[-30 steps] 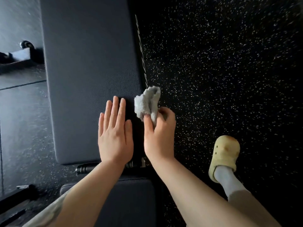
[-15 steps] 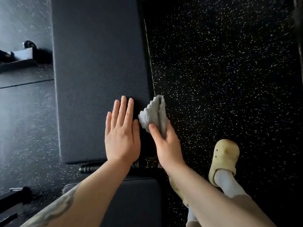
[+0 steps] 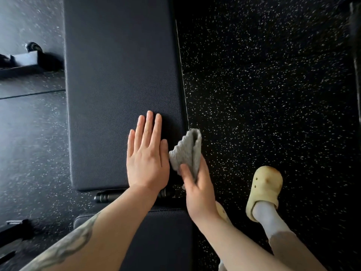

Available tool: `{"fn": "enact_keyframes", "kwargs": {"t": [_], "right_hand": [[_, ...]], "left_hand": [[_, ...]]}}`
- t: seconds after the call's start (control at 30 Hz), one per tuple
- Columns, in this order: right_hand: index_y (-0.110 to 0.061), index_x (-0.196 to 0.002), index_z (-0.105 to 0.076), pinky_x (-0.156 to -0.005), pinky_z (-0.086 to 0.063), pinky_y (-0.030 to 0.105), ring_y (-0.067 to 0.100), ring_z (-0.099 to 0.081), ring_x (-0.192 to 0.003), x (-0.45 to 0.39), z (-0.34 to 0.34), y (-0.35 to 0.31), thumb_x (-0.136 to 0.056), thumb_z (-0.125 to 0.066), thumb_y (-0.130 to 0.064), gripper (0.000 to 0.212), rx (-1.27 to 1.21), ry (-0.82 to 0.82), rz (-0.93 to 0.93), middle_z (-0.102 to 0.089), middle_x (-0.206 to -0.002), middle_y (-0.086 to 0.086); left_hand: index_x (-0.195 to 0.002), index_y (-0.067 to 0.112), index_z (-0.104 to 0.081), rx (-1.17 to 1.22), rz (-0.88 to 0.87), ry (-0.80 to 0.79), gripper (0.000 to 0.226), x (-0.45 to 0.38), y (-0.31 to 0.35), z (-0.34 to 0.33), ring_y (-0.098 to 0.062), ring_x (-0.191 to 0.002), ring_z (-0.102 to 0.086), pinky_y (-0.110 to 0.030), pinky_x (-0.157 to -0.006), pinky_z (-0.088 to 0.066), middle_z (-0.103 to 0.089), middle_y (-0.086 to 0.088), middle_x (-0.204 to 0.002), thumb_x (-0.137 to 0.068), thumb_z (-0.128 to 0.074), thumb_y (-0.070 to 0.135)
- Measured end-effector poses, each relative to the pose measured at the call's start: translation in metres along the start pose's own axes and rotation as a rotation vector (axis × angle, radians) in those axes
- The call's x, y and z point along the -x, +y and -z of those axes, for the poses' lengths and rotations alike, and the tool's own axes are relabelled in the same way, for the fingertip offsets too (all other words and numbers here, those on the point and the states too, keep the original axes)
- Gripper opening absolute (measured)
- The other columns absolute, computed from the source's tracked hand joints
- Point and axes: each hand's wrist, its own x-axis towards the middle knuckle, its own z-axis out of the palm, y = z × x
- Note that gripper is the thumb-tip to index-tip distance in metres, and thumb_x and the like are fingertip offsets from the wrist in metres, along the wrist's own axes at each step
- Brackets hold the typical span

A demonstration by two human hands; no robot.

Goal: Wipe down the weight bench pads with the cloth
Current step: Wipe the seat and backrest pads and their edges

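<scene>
Cloth at the pad's edge.
My right hand (image 3: 199, 190) pinches the grey fluffy cloth (image 3: 187, 151); my left hand (image 3: 146, 161) lies flat, fingers straight, on the long black textured bench pad (image 3: 117, 75).

A gym: black speckled rubber floor (image 3: 263, 94) surrounds a padded weight bench (image 3: 117, 85), equipment frame (image 3: 25, 59) beside it.

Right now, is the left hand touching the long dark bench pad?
Touching. Head view: left hand lies flat, palm down, on the long dark bench pad; no gap visible.
</scene>
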Motion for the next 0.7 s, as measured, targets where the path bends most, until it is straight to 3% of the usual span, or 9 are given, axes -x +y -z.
{"fn": "enact_keyframes", "kwargs": {"t": [0.13,0.27,0.37,0.5,0.6,0.7], "right_hand": [[-0.020,-0.119,-0.056,-0.091,-0.048,0.037,0.018,-0.060,-0.103,-0.060,-0.012,-0.032,-0.093,-0.038,-0.055,0.047,0.227,0.078,-0.018,-0.061,-0.112,0.001],[-0.021,-0.125,-0.054,-0.093,-0.045,0.033,0.018,-0.058,-0.110,-0.124,-0.020,-0.056,-0.100,-0.040,-0.043,0.036,0.282,0.104,0.000,-0.061,-0.121,0.001],[-0.025,-0.131,-0.050,-0.091,-0.046,0.031,0.012,-0.058,-0.109,-0.077,-0.015,-0.035,-0.099,-0.041,-0.040,0.036,0.250,0.106,0.053,-0.059,-0.121,-0.004],[-0.023,-0.138,-0.045,-0.103,-0.042,0.038,0.013,-0.052,-0.121,-0.035,-0.007,-0.016,-0.093,-0.038,-0.047,0.052,0.268,0.071,0.076,-0.056,-0.131,-0.005],[-0.019,-0.136,-0.046,-0.103,-0.042,0.042,0.017,-0.052,-0.122,-0.080,-0.018,-0.037,-0.098,-0.037,-0.039,0.044,0.356,0.095,0.067,-0.056,-0.132,-0.002],[-0.015,-0.132,-0.050,-0.102,-0.041,0.041,0.022,-0.052,-0.122,-0.137,-0.030,-0.062,-0.100,-0.039,-0.035,0.039,0.385,0.138,0.084,-0.057,-0.130,0.002]], "left_hand": [[-0.153,0.022,-0.018,-0.004,-0.001,0.000,0.054,0.000,0.000,0.000,-0.012,-0.148,-0.003,-0.035,-0.121,-0.005,-0.012,0.006,-0.160,-0.100,-0.027,0.029],[-0.153,0.021,-0.019,-0.014,-0.006,-0.008,0.054,0.000,-0.001,-0.001,-0.013,-0.148,-0.004,-0.035,-0.121,-0.005,-0.012,0.005,-0.160,-0.100,-0.024,0.030],[-0.153,0.020,-0.020,-0.018,0.000,-0.028,0.054,0.000,-0.002,0.000,-0.013,-0.148,-0.005,-0.034,-0.120,-0.004,-0.013,0.003,-0.160,-0.099,-0.023,0.030],[-0.153,0.021,-0.018,-0.036,0.001,-0.058,0.056,-0.001,-0.001,0.000,-0.013,-0.148,-0.003,-0.037,-0.120,-0.006,-0.011,0.004,-0.161,-0.098,-0.020,0.030],[-0.153,0.020,-0.018,-0.057,-0.002,-0.054,0.056,-0.001,0.000,0.001,-0.016,-0.148,-0.007,-0.037,-0.119,-0.008,-0.014,0.002,-0.160,-0.097,-0.022,0.030],[-0.148,0.016,-0.033,-0.068,-0.032,-0.040,0.055,-0.009,-0.002,0.007,-0.022,-0.142,-0.024,-0.037,-0.113,-0.018,-0.031,-0.004,-0.154,-0.095,-0.030,0.030]]}}
